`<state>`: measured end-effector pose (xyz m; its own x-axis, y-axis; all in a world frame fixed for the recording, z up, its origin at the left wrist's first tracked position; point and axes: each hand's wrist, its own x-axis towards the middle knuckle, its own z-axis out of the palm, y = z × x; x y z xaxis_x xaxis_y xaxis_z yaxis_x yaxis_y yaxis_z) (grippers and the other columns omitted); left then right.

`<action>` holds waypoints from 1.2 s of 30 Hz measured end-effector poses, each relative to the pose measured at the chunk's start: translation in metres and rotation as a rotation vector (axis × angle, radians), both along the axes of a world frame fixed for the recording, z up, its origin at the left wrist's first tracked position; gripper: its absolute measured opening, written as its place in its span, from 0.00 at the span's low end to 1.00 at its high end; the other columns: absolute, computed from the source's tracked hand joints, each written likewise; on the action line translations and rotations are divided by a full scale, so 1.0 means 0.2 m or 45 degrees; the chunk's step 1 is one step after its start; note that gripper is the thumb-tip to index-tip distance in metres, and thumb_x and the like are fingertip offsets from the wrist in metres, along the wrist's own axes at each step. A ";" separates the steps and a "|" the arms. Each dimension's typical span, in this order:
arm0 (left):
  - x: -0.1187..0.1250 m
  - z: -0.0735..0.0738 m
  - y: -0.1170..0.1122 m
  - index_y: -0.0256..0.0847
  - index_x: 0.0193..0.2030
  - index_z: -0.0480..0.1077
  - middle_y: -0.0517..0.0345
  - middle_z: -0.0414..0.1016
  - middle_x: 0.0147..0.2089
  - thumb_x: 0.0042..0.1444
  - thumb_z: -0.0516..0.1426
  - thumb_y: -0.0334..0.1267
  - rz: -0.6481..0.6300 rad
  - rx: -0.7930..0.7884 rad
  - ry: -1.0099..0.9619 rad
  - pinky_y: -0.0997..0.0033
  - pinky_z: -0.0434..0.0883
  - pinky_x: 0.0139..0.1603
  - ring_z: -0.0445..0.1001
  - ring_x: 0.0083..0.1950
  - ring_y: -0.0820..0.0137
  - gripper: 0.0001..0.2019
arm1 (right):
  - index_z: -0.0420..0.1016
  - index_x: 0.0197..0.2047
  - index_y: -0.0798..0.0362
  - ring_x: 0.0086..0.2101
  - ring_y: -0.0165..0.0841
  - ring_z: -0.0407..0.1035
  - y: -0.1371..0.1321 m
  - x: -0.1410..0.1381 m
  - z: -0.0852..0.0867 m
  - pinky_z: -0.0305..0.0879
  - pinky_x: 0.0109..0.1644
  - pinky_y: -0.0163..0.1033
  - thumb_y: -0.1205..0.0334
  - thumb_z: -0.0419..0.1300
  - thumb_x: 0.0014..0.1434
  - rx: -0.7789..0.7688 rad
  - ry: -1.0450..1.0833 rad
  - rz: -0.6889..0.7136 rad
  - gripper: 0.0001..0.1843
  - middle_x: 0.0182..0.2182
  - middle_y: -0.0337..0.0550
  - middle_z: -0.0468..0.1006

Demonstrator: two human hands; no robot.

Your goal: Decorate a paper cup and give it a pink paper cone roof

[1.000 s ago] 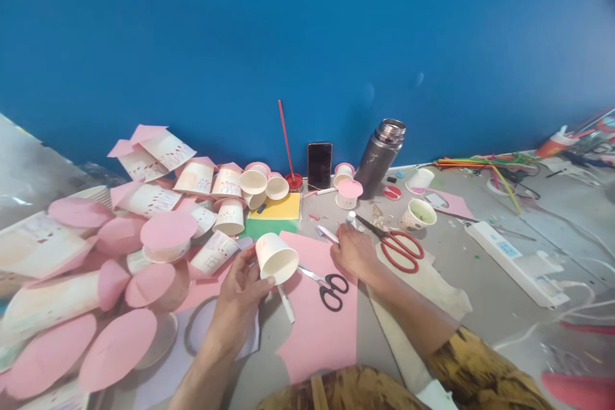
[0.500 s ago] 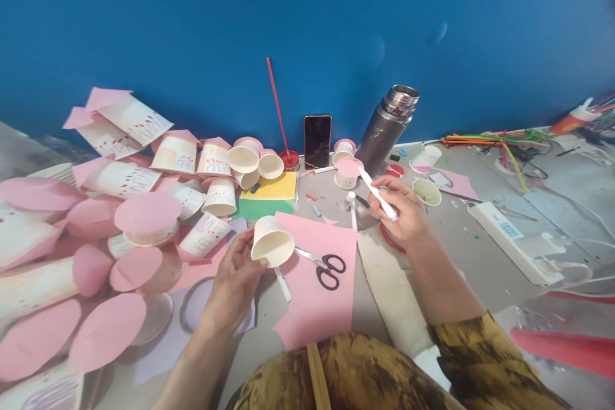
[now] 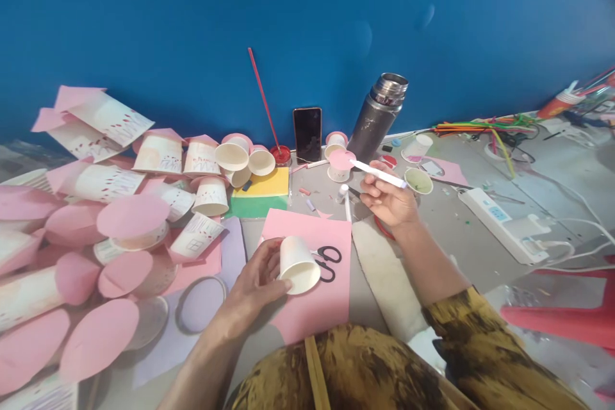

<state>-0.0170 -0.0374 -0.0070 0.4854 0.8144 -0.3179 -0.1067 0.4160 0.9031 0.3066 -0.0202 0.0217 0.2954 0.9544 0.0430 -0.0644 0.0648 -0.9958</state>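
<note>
Apparently readying to draw: our left hand [image 3: 257,287] grasps the paper cup [image 3: 294,258], mouth toward us, pink paper [image 3: 312,317] beneath that grip. Beyond it to the right, our right hand [image 3: 391,205] pinches the white marker [image 3: 379,173], apart from the cup. Next move, we judge, wants an uncapped tip and steady cup.

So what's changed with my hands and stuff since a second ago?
Your right hand, low beside the pink sheet before, has lifted and now holds up a white marker. Your left hand, still holding the paper cup, has shifted right, so the cup hides the blades of the black-handled scissors. The scissors, phone and flask stayed put.
</note>
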 end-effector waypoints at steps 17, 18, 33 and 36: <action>-0.07 0.03 0.02 0.45 0.55 0.74 0.45 0.80 0.56 0.47 0.72 0.42 -0.012 0.074 0.111 0.55 0.76 0.55 0.78 0.61 0.47 0.27 | 0.78 0.41 0.51 0.20 0.28 0.62 0.00 -0.19 -0.08 0.59 0.25 0.35 0.37 0.69 0.54 0.088 0.141 0.174 0.26 0.23 0.38 0.78; -0.07 0.03 0.02 0.45 0.55 0.74 0.44 0.80 0.57 0.47 0.73 0.42 0.011 0.103 0.116 0.55 0.75 0.56 0.77 0.62 0.47 0.28 | 0.79 0.41 0.51 0.20 0.28 0.61 -0.01 -0.21 -0.09 0.58 0.25 0.35 0.37 0.68 0.55 0.103 0.121 0.170 0.25 0.23 0.37 0.78; -0.01 0.03 -0.01 0.44 0.64 0.64 0.43 0.74 0.63 0.48 0.66 0.39 -0.077 0.407 0.434 0.57 0.74 0.56 0.74 0.64 0.49 0.34 | 0.74 0.54 0.46 0.31 0.35 0.81 -0.16 -0.04 -0.09 0.77 0.37 0.41 0.51 0.53 0.76 0.345 -0.793 -0.376 0.13 0.34 0.40 0.86; 0.01 0.04 -0.03 0.44 0.65 0.63 0.45 0.74 0.61 0.48 0.63 0.36 -0.203 0.569 0.799 0.58 0.74 0.49 0.78 0.53 0.53 0.35 | 0.75 0.53 0.47 0.37 0.39 0.82 -0.30 -0.01 -0.17 0.75 0.40 0.42 0.56 0.53 0.75 0.271 -1.200 -0.106 0.12 0.37 0.44 0.87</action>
